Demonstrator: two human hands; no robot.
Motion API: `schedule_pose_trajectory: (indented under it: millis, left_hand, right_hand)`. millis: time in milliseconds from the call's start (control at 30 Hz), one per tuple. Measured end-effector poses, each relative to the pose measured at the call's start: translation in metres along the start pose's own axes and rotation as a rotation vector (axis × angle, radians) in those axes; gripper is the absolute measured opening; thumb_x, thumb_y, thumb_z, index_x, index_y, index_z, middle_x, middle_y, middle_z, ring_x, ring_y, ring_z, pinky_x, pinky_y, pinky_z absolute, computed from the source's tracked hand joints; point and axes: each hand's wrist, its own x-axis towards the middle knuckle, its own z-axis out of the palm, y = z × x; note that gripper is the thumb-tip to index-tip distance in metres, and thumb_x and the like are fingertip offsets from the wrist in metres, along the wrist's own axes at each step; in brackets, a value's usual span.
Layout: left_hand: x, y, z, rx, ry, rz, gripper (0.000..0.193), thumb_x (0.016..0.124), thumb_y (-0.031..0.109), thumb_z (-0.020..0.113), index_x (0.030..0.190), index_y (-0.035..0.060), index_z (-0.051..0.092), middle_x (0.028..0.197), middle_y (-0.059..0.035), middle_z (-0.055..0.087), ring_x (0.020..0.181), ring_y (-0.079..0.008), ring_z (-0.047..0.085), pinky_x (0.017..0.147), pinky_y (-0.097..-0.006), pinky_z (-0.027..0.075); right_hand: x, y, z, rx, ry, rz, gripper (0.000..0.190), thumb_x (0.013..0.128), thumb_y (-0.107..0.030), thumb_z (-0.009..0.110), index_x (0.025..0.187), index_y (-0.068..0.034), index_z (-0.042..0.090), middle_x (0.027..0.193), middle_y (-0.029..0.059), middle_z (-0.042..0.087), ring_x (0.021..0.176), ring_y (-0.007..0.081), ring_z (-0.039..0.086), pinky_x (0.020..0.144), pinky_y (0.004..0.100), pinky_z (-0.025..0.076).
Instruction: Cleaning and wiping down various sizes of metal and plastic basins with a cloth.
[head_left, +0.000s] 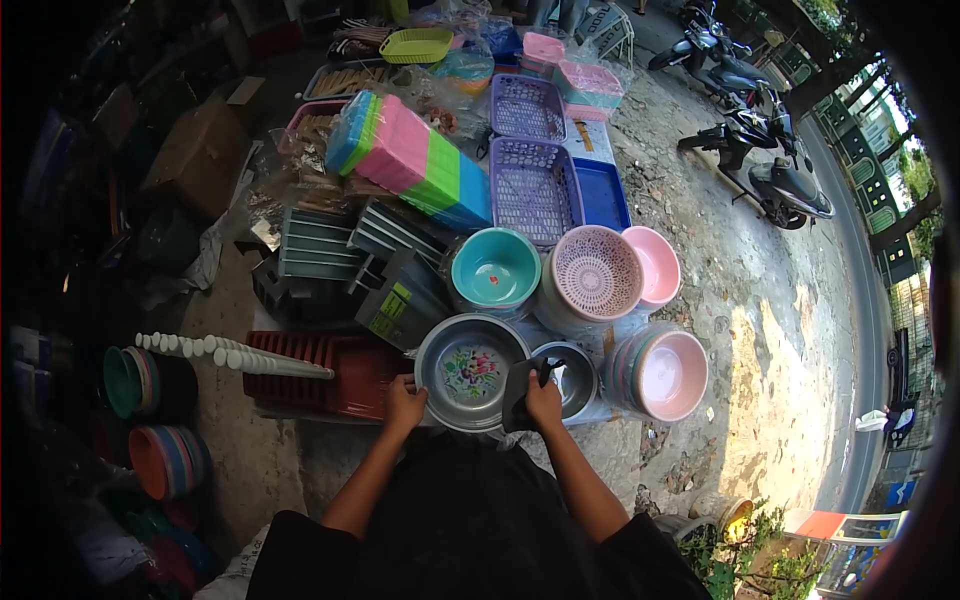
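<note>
A round metal basin (472, 318) with a printed flower pattern on its bottom lies right in front of me. My left hand (405, 406) grips its left rim, with the fingers by the edge. In my right hand (544, 403) is a flat dark item (517, 405), perhaps a cap, which covers part of the basin's right rim. Exactly what that item is cannot be made out. A smaller metal bowl (580, 384) sits just beyond my right hand, partly hidden by it. Left of my left hand is a red slatted plastic rack (367, 382).
White rods (277, 363) jut left across the rack. Beyond stand a teal basin (484, 259), a pink colander (598, 274), stacked pink basins (671, 375), grey plastic racks (319, 244) and purple baskets (534, 180). Stacked pots (154, 461) stand at lower left. Motorcycles (780, 180) are parked at right.
</note>
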Motion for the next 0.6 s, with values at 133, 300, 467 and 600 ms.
schedule_pose_trajectory:
  millis: [133,300,467,600]
  left_hand:
    - [0.000,-0.004,-0.002,0.003,0.017,0.010,0.032,0.078,0.008,0.069,0.106,-0.0049,0.059,0.090,-0.0167,0.070,0.081,-0.0263,0.069,0.073,-0.0363,0.053]
    - [-0.004,0.014,-0.004,0.045,-0.008,-0.005,0.033,0.079,0.008,0.069,0.106,-0.0052,0.058,0.090,-0.0168,0.070,0.080,-0.0257,0.069,0.073,-0.0358,0.053]
    - [-0.009,0.026,-0.008,0.022,-0.013,-0.033,0.032,0.080,0.007,0.069,0.107,-0.0052,0.057,0.090,-0.0151,0.070,0.080,-0.0223,0.069,0.074,-0.0337,0.053]
    - [-0.010,0.041,-0.009,0.027,0.010,-0.036,0.033,0.081,0.009,0.070,0.107,-0.0051,0.055,0.087,-0.0154,0.067,0.077,-0.0239,0.067,0.071,-0.0342,0.053]
  right_hand:
    - [-0.005,-0.013,-0.004,-0.023,-0.041,0.031,0.055,0.095,-0.046,0.046,0.110,0.004,0.063,0.103,0.0300,0.064,0.105,0.0450,0.060,0.089,0.0470,0.046]
    - [-0.003,-0.014,-0.006,-0.010,-0.064,0.031,0.056,0.096,-0.045,0.045,0.110,0.007,0.062,0.103,0.0321,0.063,0.103,0.0470,0.059,0.090,0.0492,0.045]
    - [-0.005,-0.018,-0.008,0.029,-0.102,0.008,0.058,0.095,-0.045,0.046,0.109,0.009,0.061,0.102,0.0351,0.062,0.105,0.0480,0.058,0.091,0.0500,0.044]
    - [-0.002,-0.016,-0.014,0.056,-0.087,-0.027,0.057,0.095,-0.044,0.046,0.109,0.009,0.061,0.101,0.0349,0.062,0.104,0.0491,0.057,0.090,0.0499,0.044]
